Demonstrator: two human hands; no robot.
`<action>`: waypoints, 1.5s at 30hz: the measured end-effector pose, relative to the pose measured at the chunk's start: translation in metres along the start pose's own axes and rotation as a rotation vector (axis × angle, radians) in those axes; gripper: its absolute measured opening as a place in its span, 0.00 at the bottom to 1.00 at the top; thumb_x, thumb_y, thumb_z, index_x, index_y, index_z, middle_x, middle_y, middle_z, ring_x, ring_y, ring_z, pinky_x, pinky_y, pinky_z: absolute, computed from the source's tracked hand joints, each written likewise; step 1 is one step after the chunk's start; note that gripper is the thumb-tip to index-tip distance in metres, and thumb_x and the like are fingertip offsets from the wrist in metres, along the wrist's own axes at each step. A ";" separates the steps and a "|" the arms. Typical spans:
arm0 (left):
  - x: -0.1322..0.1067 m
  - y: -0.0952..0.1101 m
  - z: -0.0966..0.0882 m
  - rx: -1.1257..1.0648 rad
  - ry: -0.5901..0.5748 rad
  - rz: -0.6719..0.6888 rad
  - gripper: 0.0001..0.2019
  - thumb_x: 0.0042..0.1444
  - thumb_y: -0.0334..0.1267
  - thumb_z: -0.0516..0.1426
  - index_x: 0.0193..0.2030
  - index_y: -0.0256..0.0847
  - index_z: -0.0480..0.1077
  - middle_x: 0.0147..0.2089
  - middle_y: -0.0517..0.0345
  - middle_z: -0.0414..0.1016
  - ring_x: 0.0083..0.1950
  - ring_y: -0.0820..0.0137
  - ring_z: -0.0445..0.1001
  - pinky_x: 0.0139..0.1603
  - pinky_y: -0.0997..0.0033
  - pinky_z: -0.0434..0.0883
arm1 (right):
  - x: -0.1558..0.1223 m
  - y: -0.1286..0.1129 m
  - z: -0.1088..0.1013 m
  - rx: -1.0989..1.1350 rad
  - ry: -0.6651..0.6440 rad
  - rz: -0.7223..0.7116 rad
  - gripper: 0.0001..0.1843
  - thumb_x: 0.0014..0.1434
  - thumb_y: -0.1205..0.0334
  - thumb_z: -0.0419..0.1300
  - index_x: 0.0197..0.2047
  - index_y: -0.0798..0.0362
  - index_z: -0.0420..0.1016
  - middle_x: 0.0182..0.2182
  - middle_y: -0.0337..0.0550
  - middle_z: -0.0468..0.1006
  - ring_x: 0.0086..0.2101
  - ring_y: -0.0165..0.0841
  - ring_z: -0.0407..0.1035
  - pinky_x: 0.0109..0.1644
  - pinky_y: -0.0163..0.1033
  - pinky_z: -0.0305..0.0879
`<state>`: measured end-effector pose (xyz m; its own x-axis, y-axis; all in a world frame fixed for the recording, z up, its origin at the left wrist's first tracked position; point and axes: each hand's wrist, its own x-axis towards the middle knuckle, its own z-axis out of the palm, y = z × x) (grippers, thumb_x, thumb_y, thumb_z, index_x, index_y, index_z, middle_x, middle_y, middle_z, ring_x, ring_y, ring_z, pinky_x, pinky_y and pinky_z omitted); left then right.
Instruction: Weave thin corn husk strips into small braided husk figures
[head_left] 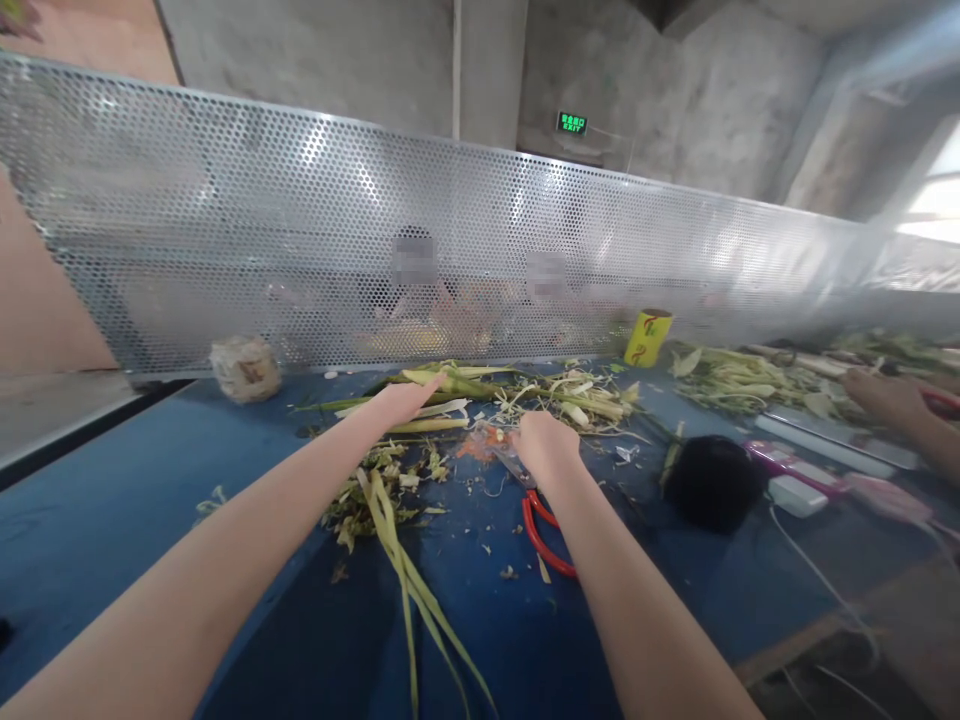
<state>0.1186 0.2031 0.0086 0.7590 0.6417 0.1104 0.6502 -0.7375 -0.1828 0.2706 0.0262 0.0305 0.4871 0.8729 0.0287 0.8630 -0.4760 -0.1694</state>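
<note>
My left hand [409, 402] reaches to the back of the blue table, its fingers closed at a thick green stalk [469, 388] on a heap of plant stems. Part of its grip is hidden behind the hand. To the right, my right hand [550, 445] is closed in a fist over the near edge of the pale root-like trimmings [589, 400]; what its fingers hold is hidden. Scissors with red handles [541, 540] lie on the table beneath my right wrist. Between the hands is a patch of orange bits [484, 442].
Wilted leaves [345, 515] and long flat stems [397, 540] lie nearer me. A perforated metal panel [337, 200] stands behind the table [300, 630]. Rightward are a yellow can-like cylinder [648, 338], a black round object [712, 483], a white plug with cable [796, 495] and another person's hand [885, 395].
</note>
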 end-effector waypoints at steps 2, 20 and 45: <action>0.000 0.004 -0.002 -0.026 0.016 -0.024 0.16 0.56 0.40 0.51 0.50 0.36 0.62 0.49 0.50 0.66 0.46 0.66 0.68 0.44 0.59 0.68 | 0.000 0.001 0.001 0.011 0.011 -0.003 0.14 0.55 0.63 0.51 0.40 0.60 0.74 0.39 0.59 0.74 0.39 0.42 0.71 0.37 0.42 0.65; -0.125 0.079 -0.117 -0.733 0.546 -0.125 0.31 0.43 0.33 0.57 0.56 0.36 0.55 0.29 0.57 0.74 0.30 0.72 0.72 0.33 0.74 0.67 | -0.027 -0.037 0.001 1.065 -0.049 -0.533 0.26 0.54 0.40 0.40 0.32 0.54 0.64 0.22 0.38 0.69 0.14 0.21 0.52 0.17 0.31 0.51; -0.185 0.052 -0.028 -1.442 0.422 -0.415 0.26 0.39 0.38 0.62 0.47 0.36 0.61 0.30 0.57 0.73 0.31 0.73 0.71 0.36 0.71 0.67 | -0.050 -0.068 0.037 1.205 -0.471 -0.502 0.15 0.43 0.53 0.61 0.25 0.56 0.64 0.17 0.33 0.66 0.16 0.19 0.53 0.18 0.28 0.45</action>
<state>0.0134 0.0404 0.0062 0.3176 0.9235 0.2152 0.1049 -0.2598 0.9599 0.1829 0.0192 0.0037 -0.1365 0.9895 0.0482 0.1657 0.0708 -0.9836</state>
